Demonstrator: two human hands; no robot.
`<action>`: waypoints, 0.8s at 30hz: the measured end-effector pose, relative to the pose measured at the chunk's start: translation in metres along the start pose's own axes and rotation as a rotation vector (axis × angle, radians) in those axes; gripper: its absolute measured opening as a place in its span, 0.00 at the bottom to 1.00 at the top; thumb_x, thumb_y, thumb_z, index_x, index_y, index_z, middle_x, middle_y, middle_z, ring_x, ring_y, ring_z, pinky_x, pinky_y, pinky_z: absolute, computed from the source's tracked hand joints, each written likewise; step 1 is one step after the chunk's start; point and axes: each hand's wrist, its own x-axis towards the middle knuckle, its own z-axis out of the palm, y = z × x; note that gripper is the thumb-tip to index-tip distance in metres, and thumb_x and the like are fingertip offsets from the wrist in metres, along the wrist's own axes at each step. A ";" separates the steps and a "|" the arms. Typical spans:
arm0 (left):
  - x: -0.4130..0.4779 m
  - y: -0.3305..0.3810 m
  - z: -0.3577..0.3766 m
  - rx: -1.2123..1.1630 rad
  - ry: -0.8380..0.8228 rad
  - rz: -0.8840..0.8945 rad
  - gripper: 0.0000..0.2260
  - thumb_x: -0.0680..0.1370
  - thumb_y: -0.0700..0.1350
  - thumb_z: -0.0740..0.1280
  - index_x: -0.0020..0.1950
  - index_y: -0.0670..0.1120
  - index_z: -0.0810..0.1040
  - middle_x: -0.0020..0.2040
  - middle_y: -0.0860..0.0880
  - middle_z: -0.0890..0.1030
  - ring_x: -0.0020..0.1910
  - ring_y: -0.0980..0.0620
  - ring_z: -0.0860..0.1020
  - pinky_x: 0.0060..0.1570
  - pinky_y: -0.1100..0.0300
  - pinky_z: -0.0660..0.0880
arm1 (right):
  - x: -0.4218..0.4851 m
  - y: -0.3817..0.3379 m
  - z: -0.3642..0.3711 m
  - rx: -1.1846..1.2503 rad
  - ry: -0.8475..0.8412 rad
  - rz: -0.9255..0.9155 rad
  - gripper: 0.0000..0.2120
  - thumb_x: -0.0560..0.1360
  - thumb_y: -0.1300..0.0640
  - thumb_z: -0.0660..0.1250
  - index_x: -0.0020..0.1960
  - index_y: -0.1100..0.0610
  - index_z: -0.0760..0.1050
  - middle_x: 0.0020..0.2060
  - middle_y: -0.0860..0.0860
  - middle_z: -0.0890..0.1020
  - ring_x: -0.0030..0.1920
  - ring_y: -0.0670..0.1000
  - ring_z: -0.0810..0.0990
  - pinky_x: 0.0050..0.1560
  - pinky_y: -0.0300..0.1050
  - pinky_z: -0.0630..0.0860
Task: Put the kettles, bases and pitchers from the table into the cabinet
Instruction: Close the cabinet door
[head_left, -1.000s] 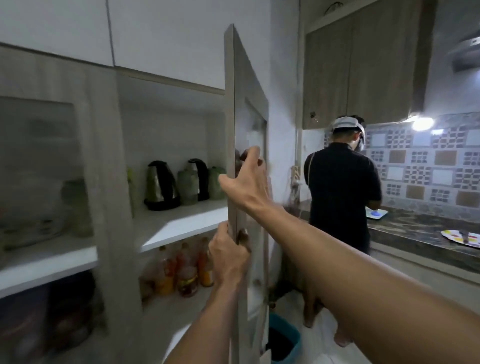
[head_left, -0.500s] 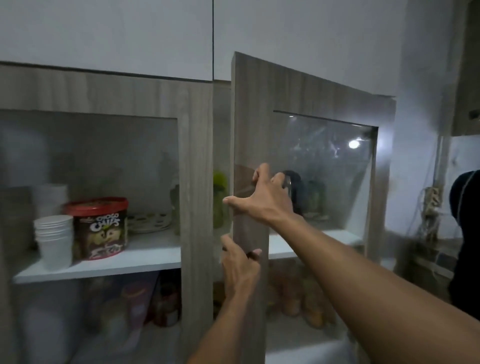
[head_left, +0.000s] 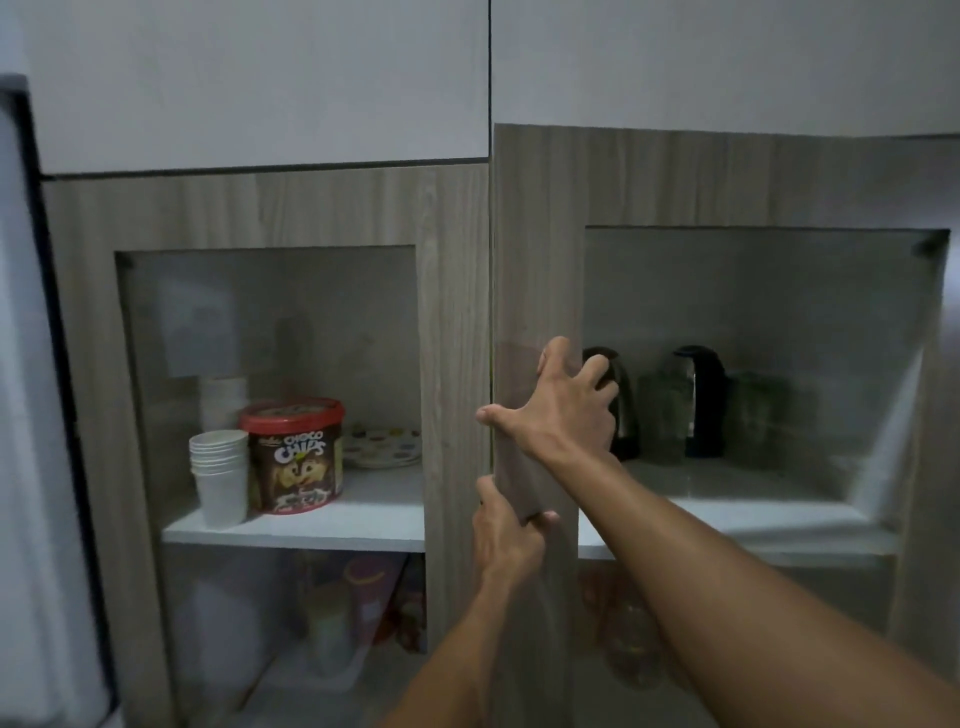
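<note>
The right cabinet door (head_left: 537, 234), wood-framed with a glass pane, stands almost flush with the cabinet front. My right hand (head_left: 563, 410) lies flat on its left frame, fingers spread. Lower down, my left hand (head_left: 506, 535) grips the door's left edge. Behind the glass on the white shelf (head_left: 753, 512) stand a steel-and-black kettle (head_left: 626, 415), partly hidden by my right hand, a second black kettle (head_left: 704, 400), and two greenish clear pitchers (head_left: 665, 415) (head_left: 756, 415).
The left glass door (head_left: 452, 312) is shut; behind it are stacked paper cups (head_left: 218, 467), a Choco Chips tub (head_left: 296, 457) and plates (head_left: 384, 447). Bottles and jars (head_left: 623, 623) fill the lower shelves. White upper cabinets (head_left: 260, 78) sit above.
The right door has swung from wide open to nearly shut, with both hands staying on it. My view has turned left, so the person at the counter is out of sight.
</note>
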 end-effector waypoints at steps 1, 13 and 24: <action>0.004 -0.002 0.000 -0.001 -0.002 0.006 0.24 0.74 0.44 0.72 0.66 0.45 0.63 0.56 0.44 0.78 0.49 0.48 0.79 0.42 0.57 0.78 | 0.002 -0.001 0.002 0.007 0.003 0.000 0.41 0.61 0.33 0.76 0.63 0.49 0.58 0.63 0.58 0.63 0.61 0.61 0.68 0.47 0.51 0.76; 0.037 -0.012 -0.006 0.307 0.388 0.108 0.56 0.62 0.60 0.79 0.78 0.42 0.49 0.76 0.40 0.55 0.75 0.41 0.59 0.71 0.48 0.64 | 0.026 0.005 0.018 0.069 0.007 0.003 0.18 0.76 0.51 0.71 0.58 0.51 0.64 0.61 0.58 0.69 0.58 0.60 0.73 0.50 0.52 0.76; 0.077 -0.017 0.004 0.367 0.325 0.051 0.61 0.65 0.61 0.76 0.78 0.40 0.36 0.79 0.40 0.42 0.79 0.40 0.45 0.76 0.48 0.53 | 0.061 0.007 0.056 0.010 0.098 0.005 0.18 0.75 0.51 0.71 0.57 0.51 0.65 0.59 0.57 0.69 0.55 0.58 0.73 0.42 0.48 0.76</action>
